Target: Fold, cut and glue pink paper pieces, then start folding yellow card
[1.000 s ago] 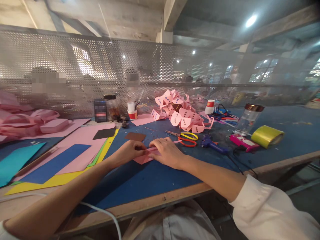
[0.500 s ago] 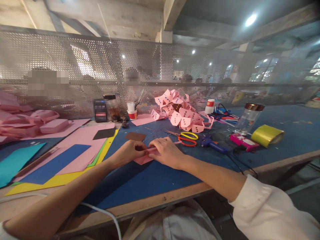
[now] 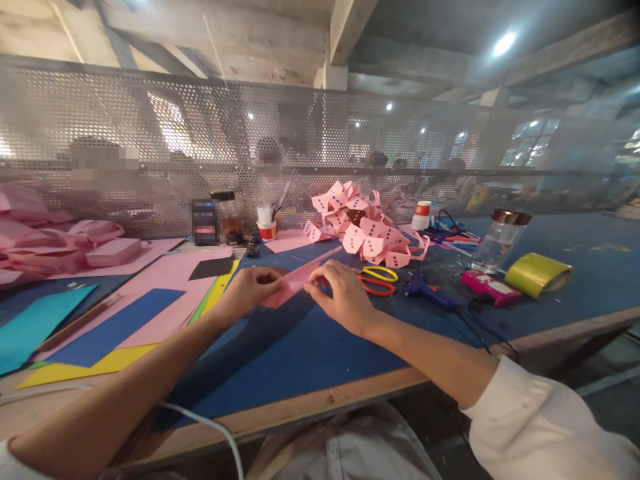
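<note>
My left hand [image 3: 253,291] pinches the left end of a folded piece of pink paper [image 3: 293,285], thumb and fingers closed on it. At its other side my right hand [image 3: 342,292] is closed, with thumb and forefinger gripping the paper's edge. A long pink flap slants up and away to the right behind my right fingers. The paper is held above the blue table mat [image 3: 280,363]. Scissors [image 3: 377,285] with red and yellow handles lie just beyond my right hand, their blades hidden behind it.
A heap of dotted pink paper pieces [image 3: 367,230] stands behind the scissors. To the right lie a blue glue gun [image 3: 429,291], a pink box [image 3: 490,287], a yellow roll [image 3: 537,275] and a glass bottle [image 3: 500,240]. Coloured sheets [image 3: 117,327] cover the left side. A white cable [image 3: 200,420] crosses the front edge.
Both hands have lifted the pink paper off the mat and tilted it. My right hand has shifted from lying over the paper to pinching its edge, and the long flap now shows.
</note>
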`<state>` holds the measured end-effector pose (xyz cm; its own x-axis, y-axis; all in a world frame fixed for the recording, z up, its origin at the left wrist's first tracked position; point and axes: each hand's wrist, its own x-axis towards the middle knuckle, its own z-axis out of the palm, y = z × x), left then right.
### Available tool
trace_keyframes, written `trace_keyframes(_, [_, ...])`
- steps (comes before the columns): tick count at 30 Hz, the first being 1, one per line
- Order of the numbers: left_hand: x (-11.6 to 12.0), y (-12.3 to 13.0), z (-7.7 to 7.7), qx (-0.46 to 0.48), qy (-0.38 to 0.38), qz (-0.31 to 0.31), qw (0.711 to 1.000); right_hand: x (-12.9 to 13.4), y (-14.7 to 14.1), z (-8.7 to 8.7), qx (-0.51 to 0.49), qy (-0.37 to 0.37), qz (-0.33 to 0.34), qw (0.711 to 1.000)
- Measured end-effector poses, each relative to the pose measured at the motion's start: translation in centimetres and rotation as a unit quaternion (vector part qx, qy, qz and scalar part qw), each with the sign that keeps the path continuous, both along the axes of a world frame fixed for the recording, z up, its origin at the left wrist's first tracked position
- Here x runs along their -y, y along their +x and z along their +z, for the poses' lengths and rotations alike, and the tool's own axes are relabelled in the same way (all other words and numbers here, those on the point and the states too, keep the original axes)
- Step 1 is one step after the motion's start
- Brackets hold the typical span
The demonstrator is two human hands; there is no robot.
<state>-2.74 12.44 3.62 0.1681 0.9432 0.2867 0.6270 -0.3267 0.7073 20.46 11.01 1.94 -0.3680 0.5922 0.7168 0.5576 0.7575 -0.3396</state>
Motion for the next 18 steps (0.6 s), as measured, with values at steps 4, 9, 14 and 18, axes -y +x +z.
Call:
trace_keyframes(4, [0.3,0.1,0.7,0.036,0.008,0.026,0.999,-0.8,-0.2,-0.4,-0.071,-0.176,0.021,0.982])
trace_keyframes(9, [0.9,0.8,0.7,0.061,-0.001,-0.005,0.998,-1.3,-0.3,-0.4,-0.143,-0.375,0.129,0.907])
trace_keyframes(14, [1.2,1.3,0.3,0.080,-0.013,-0.039,0.996,-1.3,-0.5,-0.1,-0.169,-0.400,0.174,0.884])
trace_keyframes(18, [1.2,1.4,-0.1,0.103,-0.018,-0.059,0.993,-1.4,-0.5,-0.1,-0.195,-0.419,0.153,0.873])
